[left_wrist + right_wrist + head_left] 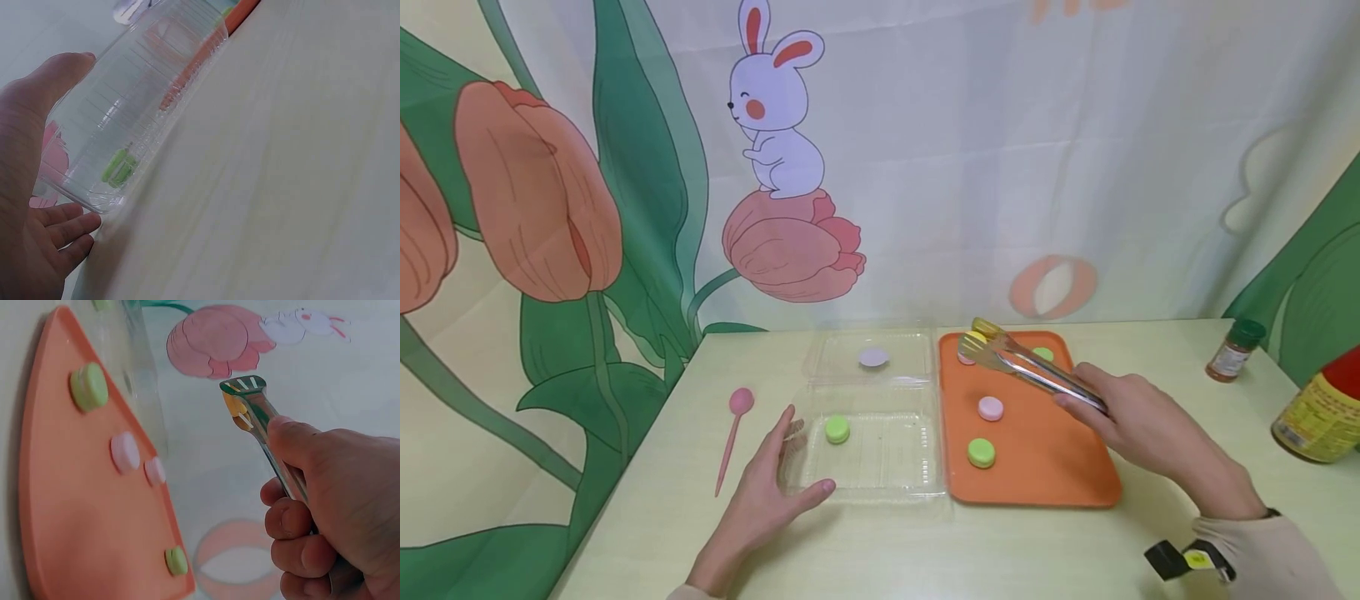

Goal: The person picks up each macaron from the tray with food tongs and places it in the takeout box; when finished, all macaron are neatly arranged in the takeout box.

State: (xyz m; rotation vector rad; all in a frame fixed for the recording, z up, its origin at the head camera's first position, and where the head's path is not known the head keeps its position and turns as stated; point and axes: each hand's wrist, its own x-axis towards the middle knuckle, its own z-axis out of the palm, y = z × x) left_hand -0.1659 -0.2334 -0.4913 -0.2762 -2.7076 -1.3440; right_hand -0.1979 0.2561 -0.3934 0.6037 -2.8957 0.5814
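Yellow macaron (976,337) pinched in tongs (1037,371), right hand (1138,425) squeezing them above far tray (1045,483). Left hand (767,492) flat, fingers spread, steadying clear box (880,475). Risk: slack squeeze drops the macaron.

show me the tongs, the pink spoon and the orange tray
tongs (1037,371), head view, middle of the metal arms
pink spoon (741,402), head view, its bowl
orange tray (1045,467), head view, bare floor near the front

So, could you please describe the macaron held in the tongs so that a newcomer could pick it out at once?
Start at the orange tray on the table, right of the clear plastic box. Above its far left corner, the right hand holds metal tongs, and the yellow macaron sits between their tips. It is the only yellow one and the only one lifted; the pink and green ones lie on the tray.
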